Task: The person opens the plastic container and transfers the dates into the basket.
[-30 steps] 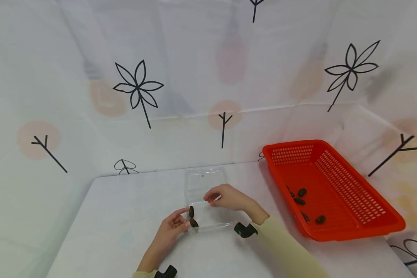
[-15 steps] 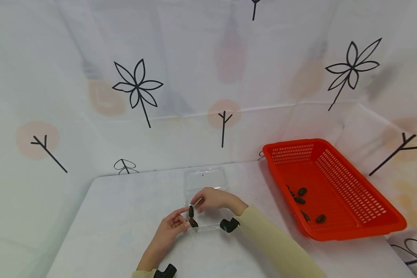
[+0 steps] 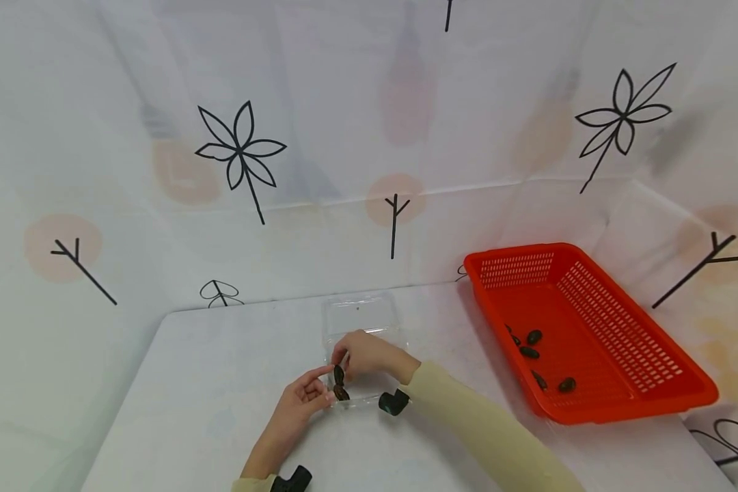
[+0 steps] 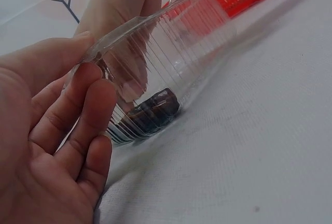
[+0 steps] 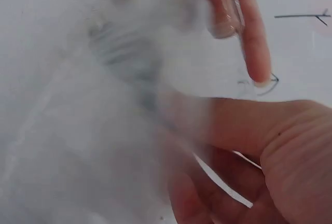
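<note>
A clear plastic clamshell box stands on the table with its lid folded back. My left hand pinches the box's left side between thumb and fingers, as the left wrist view shows. Two dark brown, wrinkled oval fruits like dates lie end to end along that side inside: a far date and a near date. My right hand reaches into the box from the right, its thumb and fingertips bent around the far date. In the right wrist view the box wall is blurred and the grip hidden.
An orange-red plastic basket stands on the right, with several more dark oval dates along its near-left side. A white cloth covers the table, and a patterned sheet hangs behind.
My right hand has moved left across the box to the far date, which now tilts slightly. My left hand has kept its place on the box's side.
</note>
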A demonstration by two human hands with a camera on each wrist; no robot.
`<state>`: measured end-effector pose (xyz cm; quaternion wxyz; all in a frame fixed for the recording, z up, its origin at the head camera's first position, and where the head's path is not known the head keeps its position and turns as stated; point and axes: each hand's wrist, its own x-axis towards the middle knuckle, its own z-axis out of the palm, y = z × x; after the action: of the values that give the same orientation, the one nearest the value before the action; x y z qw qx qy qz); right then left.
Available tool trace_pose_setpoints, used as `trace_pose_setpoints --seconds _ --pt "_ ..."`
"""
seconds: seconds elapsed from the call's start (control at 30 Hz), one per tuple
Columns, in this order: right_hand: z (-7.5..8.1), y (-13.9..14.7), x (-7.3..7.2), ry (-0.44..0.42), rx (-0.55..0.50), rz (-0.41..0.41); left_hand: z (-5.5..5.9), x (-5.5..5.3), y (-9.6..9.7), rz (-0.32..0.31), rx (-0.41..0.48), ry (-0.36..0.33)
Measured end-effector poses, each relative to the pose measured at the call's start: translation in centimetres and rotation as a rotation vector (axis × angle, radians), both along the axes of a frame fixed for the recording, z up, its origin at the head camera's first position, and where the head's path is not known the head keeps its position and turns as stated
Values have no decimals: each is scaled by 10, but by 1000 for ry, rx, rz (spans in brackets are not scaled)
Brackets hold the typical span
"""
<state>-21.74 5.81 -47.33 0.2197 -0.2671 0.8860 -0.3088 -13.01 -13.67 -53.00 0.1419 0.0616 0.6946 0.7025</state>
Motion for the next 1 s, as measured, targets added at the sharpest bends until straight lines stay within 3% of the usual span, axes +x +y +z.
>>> trace_pose_setpoints --seconds 0.17,0.33,0.67,1.0 --pt "0 -7 4 97 78 -32 0 0 0 2 4 1" --pt "-1 -9 6 135 114 -48 -1 0 0 0 5 14" --pt "-5 -1 7 99 69 36 -2 -2 -2 15 1 15" --pt "4 11 7 86 47 88 -1 -1 -1 9 14 6"
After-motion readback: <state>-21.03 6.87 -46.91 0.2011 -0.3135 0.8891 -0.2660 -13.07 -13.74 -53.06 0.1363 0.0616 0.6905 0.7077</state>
